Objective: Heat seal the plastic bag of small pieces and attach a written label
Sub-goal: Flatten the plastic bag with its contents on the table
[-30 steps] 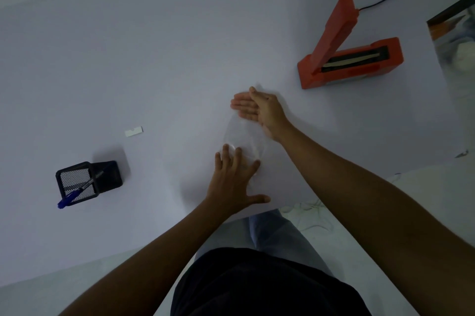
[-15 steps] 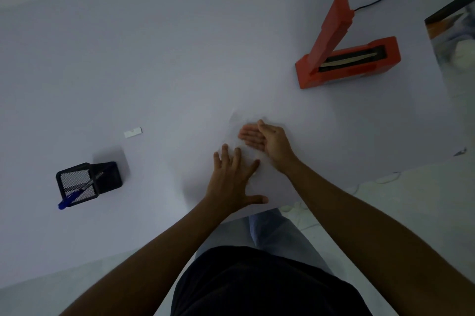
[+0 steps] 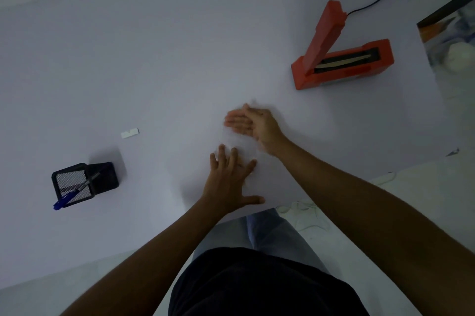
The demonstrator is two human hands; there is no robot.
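Observation:
A clear plastic bag (image 3: 237, 144) lies flat on the white table (image 3: 167, 58), faint against it; its contents cannot be made out. My left hand (image 3: 231, 179) presses flat on the bag's near end, fingers spread. My right hand (image 3: 253, 123) rests edge-down with straight fingers on the bag's far end. An orange heat sealer (image 3: 341, 58) stands at the far right with its arm raised open. A small white label (image 3: 129, 132) lies to the left of the bag.
A black mesh pen holder (image 3: 82, 183) with a blue pen (image 3: 74, 192) stands at the left. The sealer's black cord (image 3: 375, 1) runs off to the far right. The table's near edge passes just below my left hand.
My right hand swept along the bag toward me, then slid back out to its far end. My left hand stayed pressed in place.

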